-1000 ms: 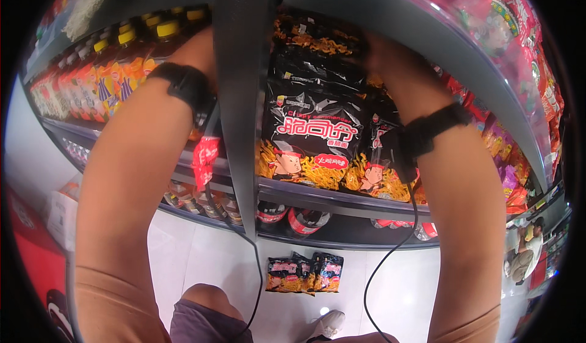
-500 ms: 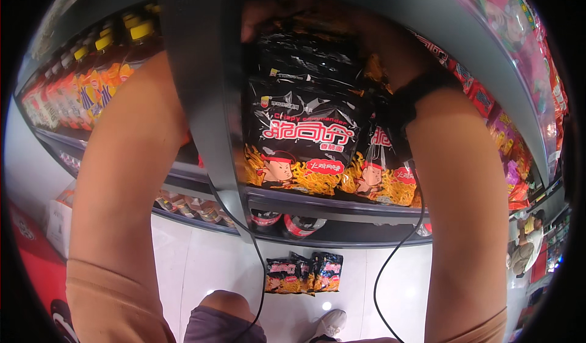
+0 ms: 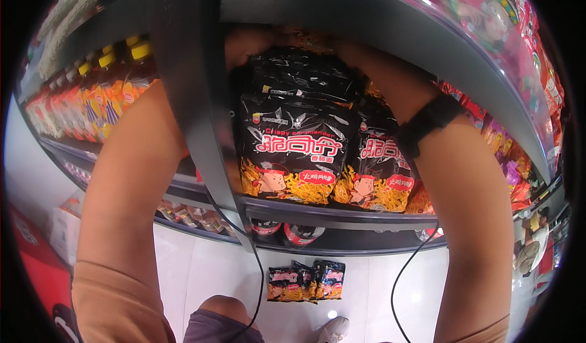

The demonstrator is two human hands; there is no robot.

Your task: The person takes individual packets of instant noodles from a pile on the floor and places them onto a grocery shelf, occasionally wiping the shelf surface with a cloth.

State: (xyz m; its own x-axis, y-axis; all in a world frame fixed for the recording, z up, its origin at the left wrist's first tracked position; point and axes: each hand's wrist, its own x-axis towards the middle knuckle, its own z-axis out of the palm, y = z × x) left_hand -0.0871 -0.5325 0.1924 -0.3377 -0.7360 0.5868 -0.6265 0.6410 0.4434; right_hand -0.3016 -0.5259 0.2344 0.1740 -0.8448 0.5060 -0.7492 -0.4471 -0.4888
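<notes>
Both my arms reach deep into a shelf bay stacked with black snack noodle packets (image 3: 292,153). My left hand (image 3: 246,45) is in shadow at the back left, beyond the upright post that hides part of the forearm. Toward the back from the right comes my right hand (image 3: 347,48), with a black band (image 3: 430,125) on that wrist. A dim orange-and-dark packet (image 3: 304,39) lies between the two hands, behind the front stack. The fingers of both hands are too dark and hidden to make out, so any grip on it is unclear.
A dark upright post (image 3: 194,86) divides the bays, and a shelf board (image 3: 360,14) hangs low over my hands. Yellow-capped bottles (image 3: 141,56) stand left. Several noodle packets (image 3: 305,282) lie on the floor by my shoe (image 3: 334,329). A cable (image 3: 400,276) dangles in front. A person (image 3: 532,245) is far right.
My right hand has moved left and inward, toward my left hand at the back of the bay. The right-hand front packet now shows more fully. The view has shifted slightly.
</notes>
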